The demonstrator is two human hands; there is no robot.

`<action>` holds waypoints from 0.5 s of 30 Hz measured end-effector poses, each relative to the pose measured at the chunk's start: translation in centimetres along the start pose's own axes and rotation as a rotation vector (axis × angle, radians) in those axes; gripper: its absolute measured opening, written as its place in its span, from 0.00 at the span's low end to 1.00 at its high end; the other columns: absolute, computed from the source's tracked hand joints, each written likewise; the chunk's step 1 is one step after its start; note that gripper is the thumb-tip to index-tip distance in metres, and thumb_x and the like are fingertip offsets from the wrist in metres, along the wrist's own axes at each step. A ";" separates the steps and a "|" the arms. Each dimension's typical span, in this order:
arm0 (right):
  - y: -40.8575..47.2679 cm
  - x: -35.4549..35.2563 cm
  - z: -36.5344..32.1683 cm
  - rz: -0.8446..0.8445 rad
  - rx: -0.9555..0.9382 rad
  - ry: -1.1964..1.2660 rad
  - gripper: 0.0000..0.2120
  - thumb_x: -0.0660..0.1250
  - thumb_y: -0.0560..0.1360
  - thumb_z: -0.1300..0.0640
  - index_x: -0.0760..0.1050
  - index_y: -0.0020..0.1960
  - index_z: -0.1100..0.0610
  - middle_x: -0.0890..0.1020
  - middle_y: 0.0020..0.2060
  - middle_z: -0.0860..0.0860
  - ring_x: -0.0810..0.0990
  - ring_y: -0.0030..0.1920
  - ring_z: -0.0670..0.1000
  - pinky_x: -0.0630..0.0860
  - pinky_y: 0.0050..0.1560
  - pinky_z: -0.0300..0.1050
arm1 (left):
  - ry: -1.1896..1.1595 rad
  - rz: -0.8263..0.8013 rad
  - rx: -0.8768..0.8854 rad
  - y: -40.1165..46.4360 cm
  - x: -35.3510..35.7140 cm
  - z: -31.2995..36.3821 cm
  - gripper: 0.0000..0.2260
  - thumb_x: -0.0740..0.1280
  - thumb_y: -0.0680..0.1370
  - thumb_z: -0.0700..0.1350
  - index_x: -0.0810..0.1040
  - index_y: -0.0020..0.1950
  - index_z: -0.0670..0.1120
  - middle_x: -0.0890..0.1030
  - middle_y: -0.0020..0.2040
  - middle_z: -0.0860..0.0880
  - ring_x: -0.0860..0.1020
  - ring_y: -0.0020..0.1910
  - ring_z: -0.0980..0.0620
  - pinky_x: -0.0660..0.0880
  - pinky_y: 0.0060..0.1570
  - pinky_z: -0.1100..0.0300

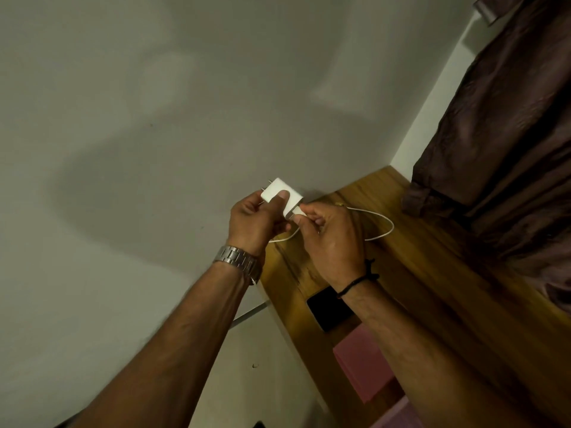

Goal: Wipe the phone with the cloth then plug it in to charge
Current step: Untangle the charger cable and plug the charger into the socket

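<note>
My left hand (253,222) grips a white charger block (279,193) with its prongs pointing up and left, thumb on its face. My right hand (332,239) pinches the white plug of the cable (384,231) at the block's lower end. The cable loops over the wooden table (432,273) behind my right hand. The black phone (327,308) lies flat on the table below my right wrist, partly hidden by that forearm. A pink cloth (361,366) lies folded just in front of the phone.
A plain grey wall (154,118) fills the left and top. A dark brown curtain (509,134) hangs at the right over the table's far end. The table's left edge runs close to the wall.
</note>
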State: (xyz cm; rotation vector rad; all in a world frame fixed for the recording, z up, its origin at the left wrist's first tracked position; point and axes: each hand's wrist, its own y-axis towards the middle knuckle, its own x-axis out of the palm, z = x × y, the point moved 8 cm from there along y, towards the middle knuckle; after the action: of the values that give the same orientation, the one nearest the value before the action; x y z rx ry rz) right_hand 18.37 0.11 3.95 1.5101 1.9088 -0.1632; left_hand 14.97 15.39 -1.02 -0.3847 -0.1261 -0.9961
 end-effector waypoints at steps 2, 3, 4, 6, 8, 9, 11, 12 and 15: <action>0.1 0.4 0.2 0.005 0.012 -0.004 0.06 0.71 0.78 0.52 0.85 0.53 0.51 0.87 0.44 0.43 0.85 0.45 0.41 0.85 0.45 0.47 | 0.008 0.003 0.000 -0.1 -0.1 0.1 0.12 0.73 0.80 0.42 0.84 0.61 0.38 0.86 0.54 0.34 0.84 0.43 0.42 0.83 0.39 0.55; 0.2 0.6 0.2 0.006 0.019 0.007 0.06 0.72 0.78 0.52 0.85 0.53 0.51 0.88 0.44 0.42 0.85 0.45 0.40 0.85 0.45 0.46 | 0.005 0.000 -0.002 -0.1 -0.2 0.3 0.12 0.72 0.80 0.42 0.83 0.62 0.38 0.86 0.54 0.35 0.84 0.42 0.44 0.83 0.39 0.55; 0.1 0.9 0.3 0.007 0.039 0.044 0.07 0.73 0.77 0.52 0.85 0.54 0.50 0.88 0.43 0.42 0.85 0.44 0.40 0.85 0.45 0.46 | -0.010 -0.005 -0.009 -0.1 -0.4 0.5 0.13 0.72 0.81 0.41 0.82 0.64 0.38 0.86 0.53 0.36 0.84 0.41 0.45 0.83 0.40 0.55; 0.2 1.9 0.6 -0.031 0.109 0.196 0.11 0.75 0.75 0.50 0.82 0.56 0.49 0.87 0.41 0.43 0.86 0.43 0.40 0.85 0.45 0.45 | -0.089 -0.024 -0.047 -0.2 -0.5 0.9 0.16 0.71 0.81 0.42 0.80 0.67 0.36 0.85 0.51 0.40 0.84 0.43 0.47 0.83 0.45 0.52; -0.1 3.3 0.9 -0.146 0.122 0.253 0.14 0.76 0.72 0.46 0.80 0.55 0.48 0.86 0.39 0.44 0.85 0.41 0.41 0.82 0.42 0.38 | -0.199 -0.049 -0.102 -0.5 -1.2 1.2 0.18 0.70 0.82 0.46 0.79 0.67 0.36 0.85 0.50 0.42 0.85 0.45 0.47 0.82 0.49 0.51; -0.6 4.1 0.8 -0.234 0.092 0.228 0.13 0.76 0.72 0.46 0.80 0.54 0.48 0.84 0.39 0.44 0.84 0.41 0.42 0.81 0.41 0.36 | -0.258 -0.057 -0.120 -0.6 -1.8 1.5 0.17 0.69 0.82 0.48 0.80 0.66 0.38 0.86 0.48 0.44 0.85 0.43 0.48 0.82 0.47 0.52; -2.0 5.8 0.9 -0.417 0.000 0.121 0.08 0.75 0.74 0.50 0.81 0.51 0.49 0.83 0.40 0.44 0.83 0.42 0.43 0.82 0.45 0.41 | -0.354 -0.048 -0.144 -1.0 -3.7 1.4 0.14 0.66 0.84 0.50 0.81 0.61 0.42 0.87 0.42 0.47 0.86 0.40 0.50 0.83 0.45 0.53; -2.7 6.5 1.3 -0.486 -0.048 0.030 0.06 0.75 0.75 0.52 0.82 0.51 0.49 0.84 0.41 0.44 0.82 0.45 0.44 0.81 0.50 0.46 | -0.369 -0.029 -0.156 -1.3 -4.9 1.0 0.14 0.65 0.84 0.51 0.81 0.61 0.43 0.87 0.41 0.47 0.86 0.41 0.51 0.83 0.47 0.52; -4.8 8.4 2.6 -0.589 -0.135 -0.383 0.15 0.71 0.77 0.52 0.79 0.64 0.47 0.82 0.60 0.45 0.76 0.65 0.50 0.67 0.73 0.55 | -0.292 0.099 -0.209 -2.5 -9.1 -1.4 0.12 0.65 0.85 0.51 0.79 0.59 0.43 0.88 0.41 0.46 0.86 0.40 0.50 0.84 0.44 0.55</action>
State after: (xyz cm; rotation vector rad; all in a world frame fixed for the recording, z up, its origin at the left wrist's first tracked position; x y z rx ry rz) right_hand 14.46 4.10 -4.33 0.7273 1.9411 -0.5326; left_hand 7.84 20.88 -4.21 -0.7210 -0.2655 -0.8532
